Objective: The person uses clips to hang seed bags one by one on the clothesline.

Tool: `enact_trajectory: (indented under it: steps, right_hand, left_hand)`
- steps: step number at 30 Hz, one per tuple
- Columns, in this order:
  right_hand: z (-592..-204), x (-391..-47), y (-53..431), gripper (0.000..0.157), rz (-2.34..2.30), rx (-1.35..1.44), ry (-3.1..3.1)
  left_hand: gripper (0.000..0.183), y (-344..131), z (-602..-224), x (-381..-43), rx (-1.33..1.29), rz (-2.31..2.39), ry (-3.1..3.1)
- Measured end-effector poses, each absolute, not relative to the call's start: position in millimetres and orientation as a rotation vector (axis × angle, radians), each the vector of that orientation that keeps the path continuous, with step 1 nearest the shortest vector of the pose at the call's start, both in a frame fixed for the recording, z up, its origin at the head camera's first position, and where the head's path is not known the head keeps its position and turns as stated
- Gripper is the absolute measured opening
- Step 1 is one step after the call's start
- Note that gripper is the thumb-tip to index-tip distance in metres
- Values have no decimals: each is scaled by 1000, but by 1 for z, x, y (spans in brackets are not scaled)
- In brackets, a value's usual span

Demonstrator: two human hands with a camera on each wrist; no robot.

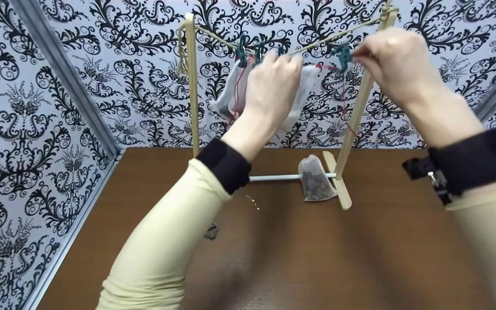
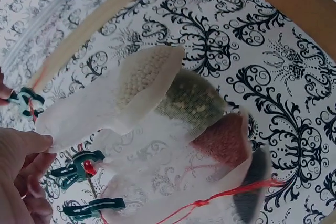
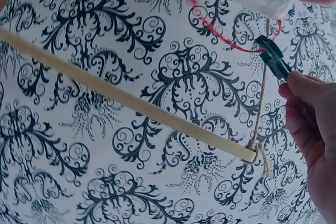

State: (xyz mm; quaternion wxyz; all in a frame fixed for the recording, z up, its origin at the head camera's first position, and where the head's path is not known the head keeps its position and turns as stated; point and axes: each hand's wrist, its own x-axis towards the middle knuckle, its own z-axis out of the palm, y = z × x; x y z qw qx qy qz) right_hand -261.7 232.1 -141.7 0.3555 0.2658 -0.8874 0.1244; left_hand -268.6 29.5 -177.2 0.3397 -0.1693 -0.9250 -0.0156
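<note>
My left hand (image 1: 274, 88) pinches the top edge of a white mesh bag (image 2: 149, 77) with pale round grains at its bottom. My right hand (image 1: 398, 64) pinches the handles of a dark green spring clip (image 3: 274, 59) by the rope (image 3: 260, 100). A red drawstring (image 3: 220, 35) runs from the bag to this clip's jaws. Beside the held bag hang more mesh bags, with green contents (image 2: 194, 100), reddish contents (image 2: 226, 140) and dark contents (image 2: 253, 184). Other green clips (image 2: 79, 167) grip the rope near my left fingers.
The rope spans two wooden posts (image 1: 193, 86) joined by a white rod (image 1: 274, 177) low down. Another filled mesh bag (image 1: 315, 181) lies on the brown table (image 1: 317, 249) against the stand's right foot (image 1: 343, 198). A small dark object (image 1: 211, 231) lies nearer. Patterned panels stand behind.
</note>
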Motion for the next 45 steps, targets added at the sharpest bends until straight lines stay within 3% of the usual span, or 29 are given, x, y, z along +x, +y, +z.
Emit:
enact_trajectory:
  steps: [5,19,30,45]
  right_hand:
    - [-126,-272,224,15,244,719,-2243]
    - [-111,-279,207,16,124,818,-2269]
    - [-111,-287,186,8,-193,817,-2261]
    - [-103,-285,177,11,-303,792,-2380]
  left_hand:
    - [31,40,-164,-280,-405,34,-2404]
    - [29,48,-159,-303,-322,135,-2386]
    - [25,45,-163,-310,-313,48,-2339]
    - [17,43,-166,-312,-317,49,-2339]
